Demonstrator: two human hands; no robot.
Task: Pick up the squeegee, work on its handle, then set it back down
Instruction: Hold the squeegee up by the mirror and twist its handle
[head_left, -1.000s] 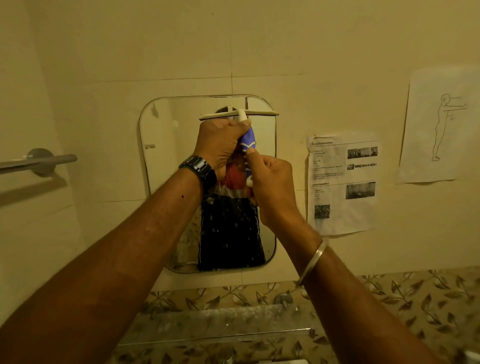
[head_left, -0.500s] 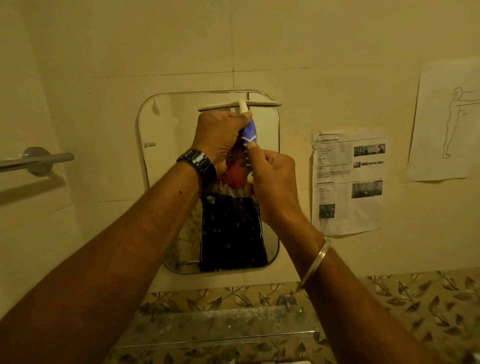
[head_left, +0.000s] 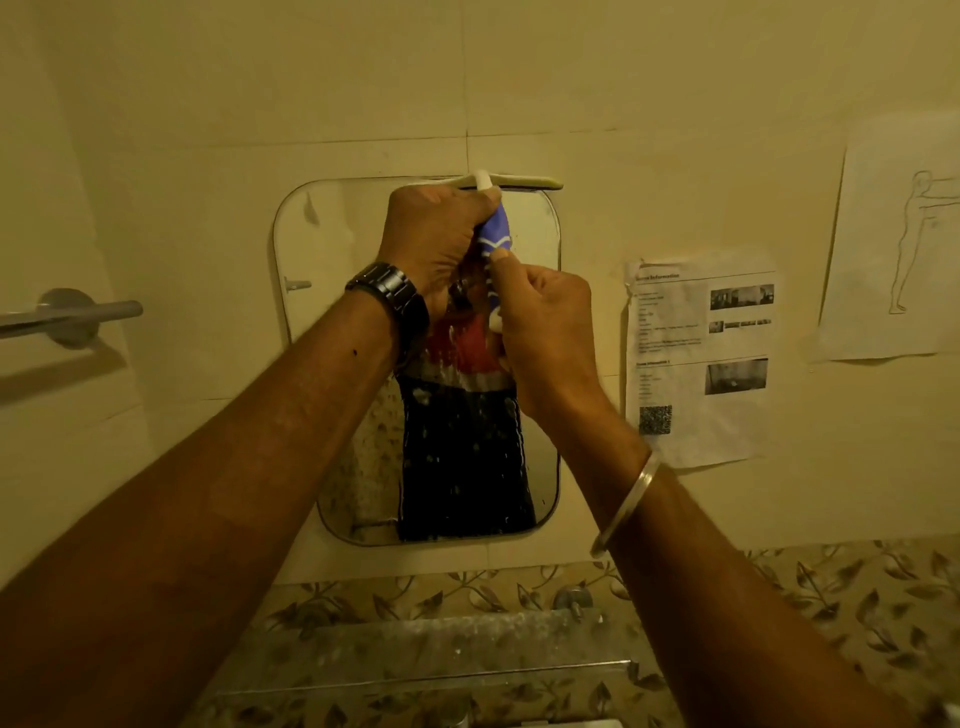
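A small squeegee (head_left: 519, 183) with a cream blade and a white-and-blue handle (head_left: 496, 239) is held upright in front of the mirror, blade on top and level. My left hand (head_left: 434, 234), with a black watch on the wrist, is closed round the upper handle just under the blade. Closed on the lower handle is my right hand (head_left: 545, 322), its thumb pressed on the blue grip. The handle's white lower tip shows between my right fingers. Most of the handle is hidden by both hands.
A rounded mirror (head_left: 322, 249) hangs on the beige tiled wall. To the right are a printed sheet (head_left: 696, 358) and a figure drawing (head_left: 904, 244). A metal towel bar (head_left: 67, 314) sticks out at left. Below run a glass shelf (head_left: 426, 644) and leaf-patterned tiles.
Both hands and the squeegee have risen slightly against the mirror, so the blade now sits at its top edge. The grips are unchanged.
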